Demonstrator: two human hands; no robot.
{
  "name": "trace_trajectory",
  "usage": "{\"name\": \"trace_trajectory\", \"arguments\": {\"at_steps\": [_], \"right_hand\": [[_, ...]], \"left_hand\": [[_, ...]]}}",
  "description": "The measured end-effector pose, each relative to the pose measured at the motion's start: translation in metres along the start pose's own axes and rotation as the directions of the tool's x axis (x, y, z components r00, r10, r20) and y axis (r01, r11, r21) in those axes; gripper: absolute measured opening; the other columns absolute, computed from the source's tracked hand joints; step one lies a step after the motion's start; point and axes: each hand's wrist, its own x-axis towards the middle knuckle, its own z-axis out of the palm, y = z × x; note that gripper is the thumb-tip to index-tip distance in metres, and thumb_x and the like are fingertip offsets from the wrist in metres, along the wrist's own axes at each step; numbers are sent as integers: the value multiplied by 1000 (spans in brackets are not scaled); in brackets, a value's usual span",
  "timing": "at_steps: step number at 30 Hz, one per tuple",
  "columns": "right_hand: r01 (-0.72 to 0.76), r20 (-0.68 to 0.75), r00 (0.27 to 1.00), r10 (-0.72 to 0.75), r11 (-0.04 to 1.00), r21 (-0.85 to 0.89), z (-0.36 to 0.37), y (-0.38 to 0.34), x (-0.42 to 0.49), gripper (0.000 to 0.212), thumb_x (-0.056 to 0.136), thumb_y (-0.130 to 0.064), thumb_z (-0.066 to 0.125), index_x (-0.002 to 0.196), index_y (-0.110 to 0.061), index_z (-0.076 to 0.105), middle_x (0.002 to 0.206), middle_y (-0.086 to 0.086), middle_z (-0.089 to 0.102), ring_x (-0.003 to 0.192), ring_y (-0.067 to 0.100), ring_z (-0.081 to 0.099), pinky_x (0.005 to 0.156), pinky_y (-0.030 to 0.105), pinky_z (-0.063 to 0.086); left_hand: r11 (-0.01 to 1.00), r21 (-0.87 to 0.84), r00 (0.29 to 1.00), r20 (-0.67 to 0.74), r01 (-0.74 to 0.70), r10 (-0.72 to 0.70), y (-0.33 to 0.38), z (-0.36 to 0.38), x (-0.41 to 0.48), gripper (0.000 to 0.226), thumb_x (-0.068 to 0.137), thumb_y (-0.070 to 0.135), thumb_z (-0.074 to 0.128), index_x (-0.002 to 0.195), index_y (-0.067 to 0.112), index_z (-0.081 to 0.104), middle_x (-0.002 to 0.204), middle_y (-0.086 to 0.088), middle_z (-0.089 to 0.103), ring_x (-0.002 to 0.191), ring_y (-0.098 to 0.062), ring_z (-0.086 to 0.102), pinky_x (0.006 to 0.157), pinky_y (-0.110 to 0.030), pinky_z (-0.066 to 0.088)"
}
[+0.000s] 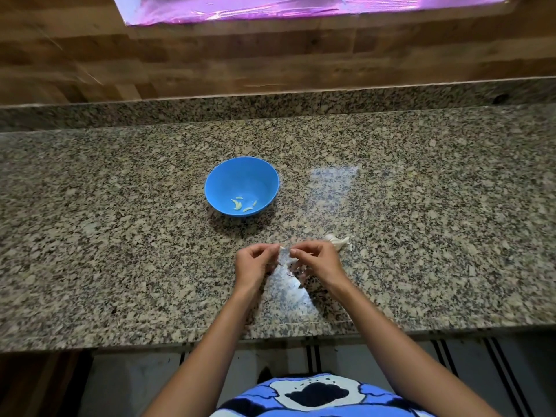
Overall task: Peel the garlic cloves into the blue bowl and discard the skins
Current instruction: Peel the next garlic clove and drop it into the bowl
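The blue bowl [222, 182] stands on the granite counter with several peeled garlic cloves [237, 205] at its bottom. In front of it, near the counter's front edge, my left hand [254, 264] and my right hand [317, 260] pinch a small garlic clove [284, 251] between their fingertips. Thin papery skin hangs from it. Loose skins [296, 273] lie on the counter under my right hand. The rest of the garlic bulb [338, 240] lies just behind my right hand.
The granite counter [120, 221] runs wide to both sides, with a low granite upstand and a wooden wall behind it. A bright window reflection [331, 182] lies right of the bowl. The counter's front edge [270, 338] is close below my wrists.
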Motion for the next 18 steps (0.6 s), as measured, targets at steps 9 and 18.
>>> {"name": "trace_trajectory", "arguments": {"at_steps": [9,18], "right_hand": [[-128,-269,949,162,982,139,-18,16,-7,9,84,-5,64,90,0,68,74,16,70,56,20,63,52,24,55],[-118,-412,875,253,939,324,-25,20,-22,7,87,-2,60,89,1,66,75,15,67,55,16,60,49,19,53]], "left_hand": [[674,692,896,-88,-259,435,-22,-42,23,25,93,19,55,115,11,63,117,-6,61,107,-18,55,88,-25,45],[433,618,750,593,-657,291,-36,30,7,49,101,39,30,146,22,30,154,6,23,143,-10,16,114,-24,9]]}}
